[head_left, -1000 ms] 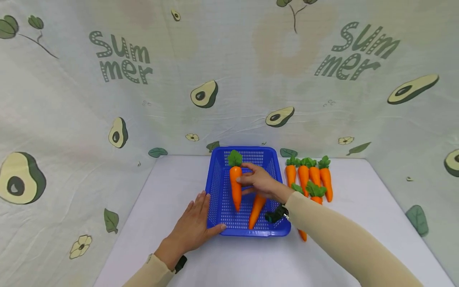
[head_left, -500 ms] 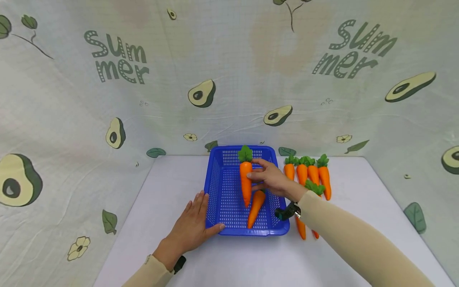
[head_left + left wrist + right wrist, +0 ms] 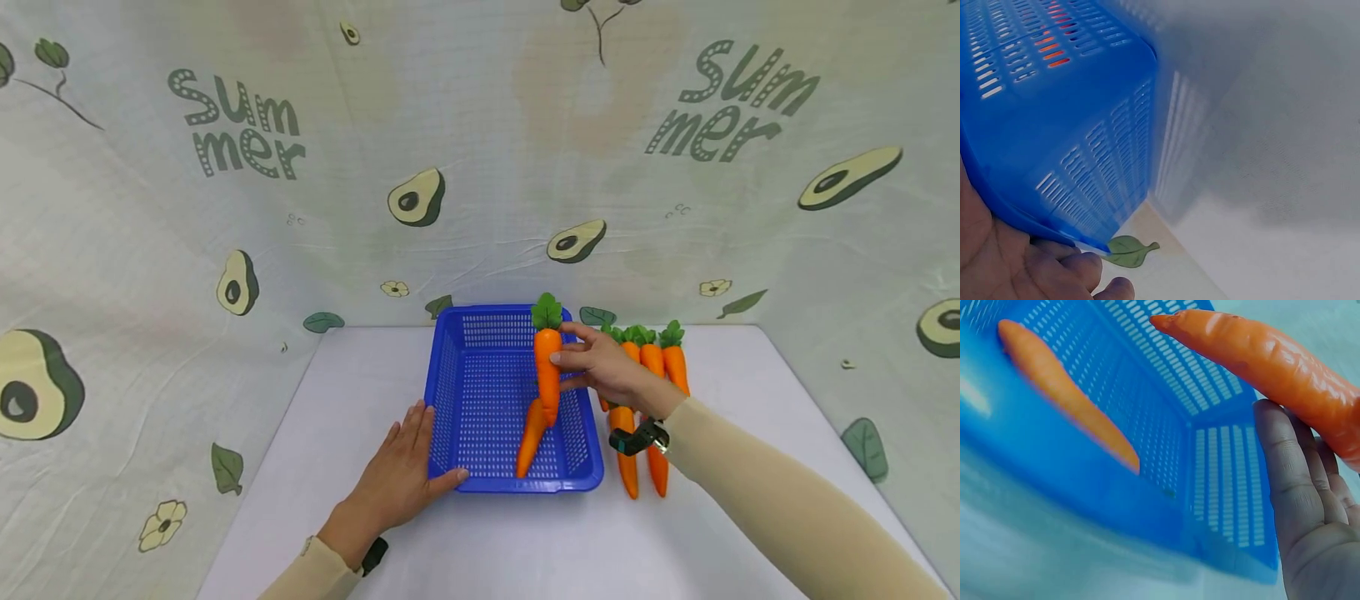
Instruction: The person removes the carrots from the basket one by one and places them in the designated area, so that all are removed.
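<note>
My right hand (image 3: 611,367) pinches an orange carrot (image 3: 547,367) with a green leafy top, tip pointing down, above the right side of a blue plastic basket (image 3: 483,400). In the right wrist view, fingers (image 3: 1288,469) lie along the underside of this carrot (image 3: 1266,356). A second carrot (image 3: 531,443) lies slanted inside the basket, its leafy end hidden behind the held one. My left hand (image 3: 393,475) rests at the basket's front left side, fingers straight along the outside and thumb on the front rim. The left wrist view has the basket's slotted wall (image 3: 1097,150) close to the fingers.
Several more carrots (image 3: 654,358) lie on the white table (image 3: 525,542) right of the basket, partly covered by the right hand and wrist. Two carrot tips (image 3: 627,467) show below the wrist. A printed cloth (image 3: 480,167) stands behind the table and along both sides.
My right hand has carried the carrot to the right, from the basket's middle toward its right side. The lower carrot's leafy end was uncovered half a second ago. The left hand stays put.
</note>
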Tool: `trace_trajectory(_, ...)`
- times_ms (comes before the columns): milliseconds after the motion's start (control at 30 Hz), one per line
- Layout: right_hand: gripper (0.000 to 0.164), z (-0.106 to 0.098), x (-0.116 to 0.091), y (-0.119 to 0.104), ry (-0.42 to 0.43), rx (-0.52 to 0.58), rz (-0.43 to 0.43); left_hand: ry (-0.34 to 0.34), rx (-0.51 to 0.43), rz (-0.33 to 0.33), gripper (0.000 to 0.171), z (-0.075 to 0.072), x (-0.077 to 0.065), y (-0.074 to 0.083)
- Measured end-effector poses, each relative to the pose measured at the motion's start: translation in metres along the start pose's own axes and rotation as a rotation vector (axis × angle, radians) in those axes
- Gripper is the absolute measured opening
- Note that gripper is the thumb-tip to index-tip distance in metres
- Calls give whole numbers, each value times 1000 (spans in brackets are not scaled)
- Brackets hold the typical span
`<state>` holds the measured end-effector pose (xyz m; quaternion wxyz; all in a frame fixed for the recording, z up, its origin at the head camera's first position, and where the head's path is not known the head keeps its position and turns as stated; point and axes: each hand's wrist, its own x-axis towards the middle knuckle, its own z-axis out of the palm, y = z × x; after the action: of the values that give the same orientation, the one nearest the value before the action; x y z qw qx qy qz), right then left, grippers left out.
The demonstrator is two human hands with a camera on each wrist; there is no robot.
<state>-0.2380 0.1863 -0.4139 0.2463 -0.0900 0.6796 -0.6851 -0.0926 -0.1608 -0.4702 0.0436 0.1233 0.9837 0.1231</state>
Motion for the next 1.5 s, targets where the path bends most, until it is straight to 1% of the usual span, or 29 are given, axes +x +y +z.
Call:
trace_trajectory(200, 78, -18, -17, -1, 14, -16, 7, 0, -1, 0, 116, 0, 0, 1)
trace_trajectory(433, 85, -38, -35, 1, 66, -68, 38, -12, -17, -6, 117, 0, 0, 1)
trace_trajectory(633, 84, -57, -50, 3, 73, -85, 37, -19, -38, -12, 117, 1, 0, 0)
trace_trajectory(767, 85, -71, -59, 6, 91, -121, 37, -19, -44, -11, 117, 1, 0, 0)
trace_trajectory(1000, 86, -96, -79, 22, 137, -252, 70, -20, -42, -12, 117, -1, 0, 2)
trace_trajectory(1133, 88, -111, -93, 34, 149, -295, 108, -23, -35, -13, 117, -2, -1, 3)
trace_trajectory(1367, 83, -137, -118, 57, 174, -387, 203, -31, -41, -18, 117, -2, 0, 4)
trace_trajectory(1500, 81, -147, -126, 70, 188, -412, 252, -31, -40, -23, 117, -1, 1, 4)
